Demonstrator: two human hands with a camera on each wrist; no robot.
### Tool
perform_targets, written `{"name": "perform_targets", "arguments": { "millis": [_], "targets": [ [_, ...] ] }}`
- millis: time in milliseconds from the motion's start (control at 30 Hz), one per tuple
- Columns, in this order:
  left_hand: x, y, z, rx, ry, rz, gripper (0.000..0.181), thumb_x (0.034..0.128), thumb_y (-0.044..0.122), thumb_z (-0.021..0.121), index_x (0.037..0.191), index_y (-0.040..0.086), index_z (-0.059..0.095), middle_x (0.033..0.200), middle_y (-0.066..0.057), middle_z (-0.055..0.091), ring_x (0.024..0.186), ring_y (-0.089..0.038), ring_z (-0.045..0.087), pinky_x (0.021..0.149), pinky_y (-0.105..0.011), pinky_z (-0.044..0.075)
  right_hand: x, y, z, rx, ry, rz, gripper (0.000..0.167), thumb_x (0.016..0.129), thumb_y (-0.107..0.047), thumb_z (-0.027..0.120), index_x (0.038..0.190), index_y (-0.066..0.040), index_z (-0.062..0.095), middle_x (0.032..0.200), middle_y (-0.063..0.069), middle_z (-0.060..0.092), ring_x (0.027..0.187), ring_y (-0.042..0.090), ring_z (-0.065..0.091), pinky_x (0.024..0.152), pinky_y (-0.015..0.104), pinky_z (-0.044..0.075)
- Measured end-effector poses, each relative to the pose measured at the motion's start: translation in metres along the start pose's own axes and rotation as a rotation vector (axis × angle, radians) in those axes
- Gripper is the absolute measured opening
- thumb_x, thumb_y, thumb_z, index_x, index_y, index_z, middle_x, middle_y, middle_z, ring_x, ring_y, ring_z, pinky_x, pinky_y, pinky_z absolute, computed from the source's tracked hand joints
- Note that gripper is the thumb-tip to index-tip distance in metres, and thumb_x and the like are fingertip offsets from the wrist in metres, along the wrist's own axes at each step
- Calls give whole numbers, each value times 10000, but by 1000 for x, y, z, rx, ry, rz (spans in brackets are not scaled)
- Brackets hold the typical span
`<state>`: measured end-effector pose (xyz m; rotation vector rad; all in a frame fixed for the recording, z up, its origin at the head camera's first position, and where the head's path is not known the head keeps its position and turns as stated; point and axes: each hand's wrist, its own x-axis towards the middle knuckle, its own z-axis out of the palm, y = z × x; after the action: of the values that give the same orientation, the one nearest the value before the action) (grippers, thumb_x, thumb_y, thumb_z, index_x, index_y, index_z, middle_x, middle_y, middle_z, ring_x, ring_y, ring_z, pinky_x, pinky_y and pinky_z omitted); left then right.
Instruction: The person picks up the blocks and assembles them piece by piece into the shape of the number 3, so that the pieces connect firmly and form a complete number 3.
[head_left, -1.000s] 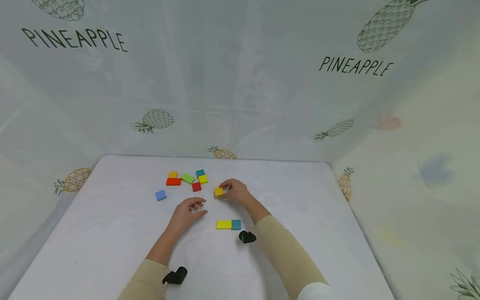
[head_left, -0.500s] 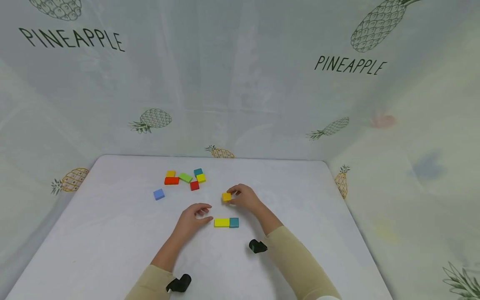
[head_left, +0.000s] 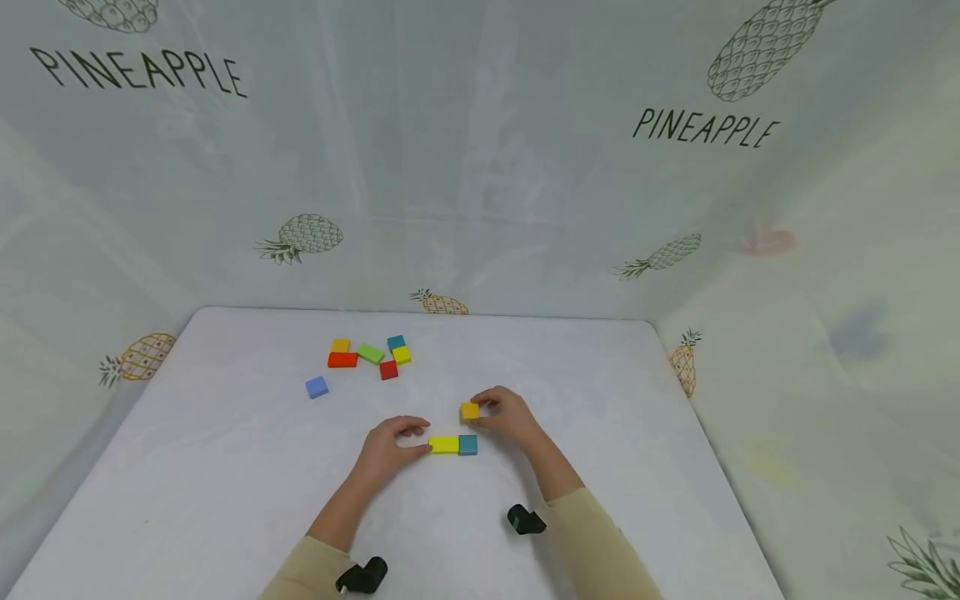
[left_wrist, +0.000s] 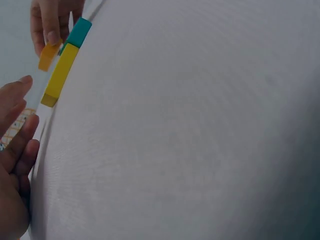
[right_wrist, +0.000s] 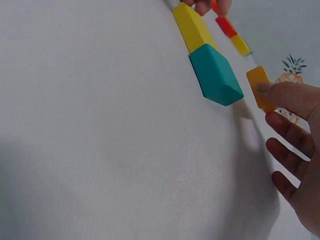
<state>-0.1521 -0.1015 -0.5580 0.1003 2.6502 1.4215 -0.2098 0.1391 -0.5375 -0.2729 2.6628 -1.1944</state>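
My right hand (head_left: 513, 418) pinches an orange-yellow block (head_left: 469, 411) between thumb and fingers, held just behind a teal block (head_left: 468, 445). That teal block lies end to end with a longer yellow block (head_left: 444, 446), forming a short row. By the yellow block's left end is my left hand (head_left: 384, 450), fingers loosely bent and nothing between them. Its thumb tip looks close to that end in the head view; in the left wrist view the fingers (left_wrist: 26, 140) appear apart from the yellow block (left_wrist: 60, 75). The right wrist view shows the orange-yellow block (right_wrist: 260, 89) against the thumb.
Farther back on the white table (head_left: 225, 467) lies a loose group: an orange block (head_left: 341, 345), a red-orange block (head_left: 342, 360), a green block (head_left: 371, 354), a teal block (head_left: 396, 342), a yellow block (head_left: 402, 356) and a red block (head_left: 388, 370). A blue block (head_left: 317, 387) lies apart.
My right hand has brought the orange-yellow block rightward and nearer, towards the teal and yellow row. My left hand has shifted right and nearer, up to the yellow block's left end.
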Motion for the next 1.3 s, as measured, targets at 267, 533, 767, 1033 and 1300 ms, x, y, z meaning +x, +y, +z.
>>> {"name": "perform_targets", "arguments": {
  "millis": [267, 533, 767, 1033, 1300],
  "targets": [
    [1, -5, 2, 108, -7, 95, 319, 768, 218, 842, 1065, 231, 724, 916, 145, 620, 953, -154, 545, 913, -443, 418, -12, 11, 0, 51, 33, -5, 294, 804, -171, 810, 1082, -135, 721, 1037, -21, 624, 978, 209, 548, 910, 413, 453],
    [1, -8, 2, 161, -7, 101, 287, 763, 245, 845, 1026, 240, 730, 923, 149, 621, 959, -152, 536, 892, -434, 392, -14, 14, 0, 11, 58, -35, 292, 786, -125, 816, 1064, -115, 726, 1031, -12, 639, 981, 211, 570, 918, 429, 456],
    [2, -10, 3, 147, -5, 116, 280, 764, 234, 845, 1018, 249, 727, 918, 161, 617, 963, -150, 536, 889, -428, 388, -14, 16, 0, -48, 45, -34, 287, 775, -107, 816, 1047, -133, 730, 1007, -36, 635, 961, 191, 561, 911, 417, 457],
    [1, -8, 3, 160, -4, 120, 281, 761, 224, 846, 1014, 248, 726, 917, 164, 613, 959, -141, 535, 878, -425, 391, -15, 18, -1, -79, 29, -57, 319, 748, -122, 842, 1045, -140, 728, 1031, -41, 637, 1011, 198, 567, 947, 416, 445],
    [1, -6, 2, 158, -8, 113, 269, 773, 216, 836, 1015, 250, 724, 924, 158, 613, 969, -147, 537, 886, -433, 384, -17, 22, -1, -85, 36, -111, 320, 751, -121, 837, 1050, -136, 725, 1045, -33, 638, 1049, 221, 567, 970, 442, 433]
  ]
}}
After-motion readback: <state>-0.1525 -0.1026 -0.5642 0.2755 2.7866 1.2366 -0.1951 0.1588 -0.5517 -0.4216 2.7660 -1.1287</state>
